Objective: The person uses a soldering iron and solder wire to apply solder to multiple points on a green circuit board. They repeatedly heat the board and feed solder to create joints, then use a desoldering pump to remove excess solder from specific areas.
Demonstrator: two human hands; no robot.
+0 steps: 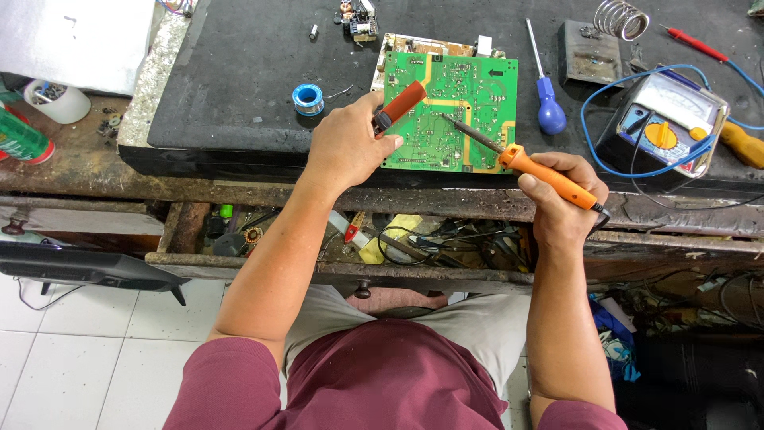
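1. Where the bench meets the tiled floor at far left, a white cup (56, 101) of small parts and a green can (22, 137) are seen, well apart from the work.
2. A blue-and-silver reel of solder (308, 99) is laid on the dark mat (231, 72), near the board's left edge, probably so that it stays within reach.
3. The left hand (348, 149) is clenched around a red-handled tool (399, 106), whose dark lower end is gripped at the board's left edge; its tip is hidden, so its use cannot be told.
4. The green circuit board (450, 111) is laid flat, solder side up, at the mat's near edge between both hands, apparently so the joints can be reached.
5. An orange soldering iron (532, 169) is grasped like a pen in the right hand (567, 199); its tip is set on the board's middle, the slant presumably allowing fine control.
6. An open drawer (414, 243) of loose tools is seen below the bench edge.
7. A blue screwdriver (546, 95), a coiled iron stand (609, 40) and a meter (664, 123) wrapped in blue lead are laid at right.
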